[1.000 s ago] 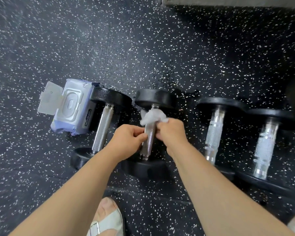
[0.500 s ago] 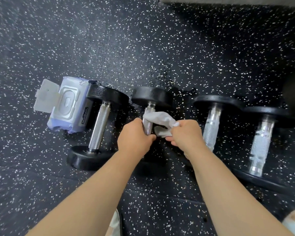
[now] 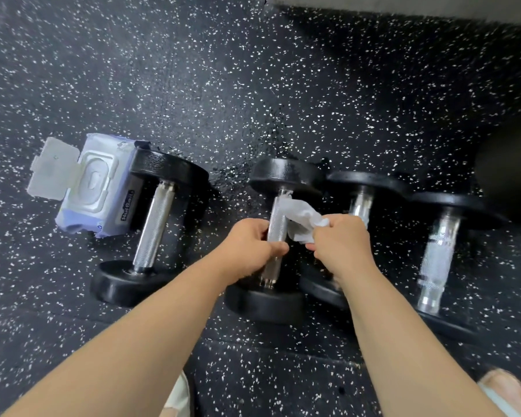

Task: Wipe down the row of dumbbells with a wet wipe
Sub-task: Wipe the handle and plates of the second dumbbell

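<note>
OK, I read this off the head cam. L hand grips db2 mid-handle, fingers curled round the bar, thumb across the near side. R hand is just right of the bar, fingers bunched together, pinching the wipe. Wipe is crumpled and stretched from R hand up-left onto the far part of db2's handle, touching metal just below the far plate.

db2 lies mid-floor, bar running near-to-far, 2nd from left in a row of 4. db1 is left of it, apart, slightly angled. db3 is just right of db2, partly hidden by R hand; can't tell if plates touch. db4 is furthest right, handle blurred.

Pack sits against db1's far plate on its left, lid flipped open to the left. Dark round thing at floor's right edge, can't ID. Near edge: a foot btw the arms, 2nd foot in the near-right corner.
</note>
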The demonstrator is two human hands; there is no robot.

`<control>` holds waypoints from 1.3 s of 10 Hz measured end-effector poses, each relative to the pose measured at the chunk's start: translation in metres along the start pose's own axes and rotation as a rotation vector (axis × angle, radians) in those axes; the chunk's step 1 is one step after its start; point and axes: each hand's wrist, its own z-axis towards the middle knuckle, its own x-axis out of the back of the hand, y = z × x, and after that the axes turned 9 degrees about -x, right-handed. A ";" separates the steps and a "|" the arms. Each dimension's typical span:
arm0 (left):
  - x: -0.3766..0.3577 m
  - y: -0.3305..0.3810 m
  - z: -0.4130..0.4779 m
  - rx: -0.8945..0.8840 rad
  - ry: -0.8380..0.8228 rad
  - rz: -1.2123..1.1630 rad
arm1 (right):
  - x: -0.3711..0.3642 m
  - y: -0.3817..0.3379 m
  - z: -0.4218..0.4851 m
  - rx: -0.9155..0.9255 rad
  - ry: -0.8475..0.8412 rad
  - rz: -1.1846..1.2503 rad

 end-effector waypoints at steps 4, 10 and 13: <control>0.033 -0.005 -0.013 -0.036 0.096 0.343 | -0.032 -0.042 -0.001 -0.004 -0.162 0.069; 0.050 -0.018 -0.024 -0.077 0.086 0.101 | -0.075 -0.030 -0.019 -0.096 -0.223 0.289; 0.044 -0.016 -0.022 -0.047 0.095 0.090 | -0.079 -0.035 0.002 -0.285 -0.087 0.738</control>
